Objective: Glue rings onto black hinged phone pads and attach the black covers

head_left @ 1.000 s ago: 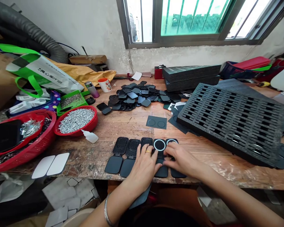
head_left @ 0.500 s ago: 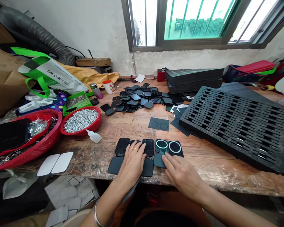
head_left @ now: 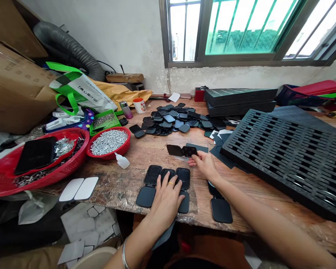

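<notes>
Neatly, three matte black hinged cases (head_left: 145, 196) with textured, rounded-square upper halves lie side by side on the scuffed wooden worktop (head_left: 114, 183). Spread palm down, the left hand (head_left: 167, 197) hides much of the middle case (head_left: 167, 172); the right hand (head_left: 206, 164) pinches an unfolded case (head_left: 175, 150) by its end. The right forearm (head_left: 248, 209) partly covers a lone case (head_left: 221, 210).

Right hand (head_left: 205, 164) holding hinged case (head_left: 177, 150), left hand (head_left: 167, 196) on cases (head_left: 153, 175)
</notes>
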### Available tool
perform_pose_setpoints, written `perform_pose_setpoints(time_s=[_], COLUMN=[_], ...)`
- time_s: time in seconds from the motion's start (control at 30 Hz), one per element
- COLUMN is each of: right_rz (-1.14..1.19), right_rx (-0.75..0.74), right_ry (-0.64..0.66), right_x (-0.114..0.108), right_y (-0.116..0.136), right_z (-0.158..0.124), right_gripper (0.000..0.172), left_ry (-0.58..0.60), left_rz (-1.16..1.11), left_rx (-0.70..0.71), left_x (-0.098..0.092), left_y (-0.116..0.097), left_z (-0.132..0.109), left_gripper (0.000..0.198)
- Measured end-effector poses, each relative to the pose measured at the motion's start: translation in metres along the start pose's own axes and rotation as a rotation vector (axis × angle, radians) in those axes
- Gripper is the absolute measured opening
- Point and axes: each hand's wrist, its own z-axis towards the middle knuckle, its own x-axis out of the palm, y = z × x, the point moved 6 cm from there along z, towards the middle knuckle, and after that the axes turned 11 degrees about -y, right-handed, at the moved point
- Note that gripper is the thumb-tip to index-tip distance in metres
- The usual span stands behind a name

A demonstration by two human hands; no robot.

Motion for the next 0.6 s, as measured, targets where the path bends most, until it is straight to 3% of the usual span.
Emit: perform_pose_setpoints(time_s=[0.17, 0.33, 0.47, 0.6], right_rz=[0.083, 0.037, 0.069, 0.047], right_rx=[0.093, 0.247, 0.238, 0.208], right_ry=[-0.006, 0.079, 0.097, 0.092], right_x=[-0.002, 0.0, 0.005, 0.01], right_y=[-0.006, -0.013, -0.009, -0.003], right_z=[0.004, 0.005, 0.011, 0.017], right_gripper=[0.02, 0.019, 0.012, 0.015], left_ry=[0.004, 0.024, 0.037, 0.058], left_rz=[0.018, 0.038, 0.041, 0.036], left_rx=[0.016, 0.015, 0.004, -0.005], left_x=[-0.005, -0.005, -0.004, -0.004], left_y=[-0.004, -0.005, -0.004, -0.004], left_z=[0.001, 0.001, 0.001, 0.001], left_gripper=[0.036, 0.036, 0.037, 0.038])
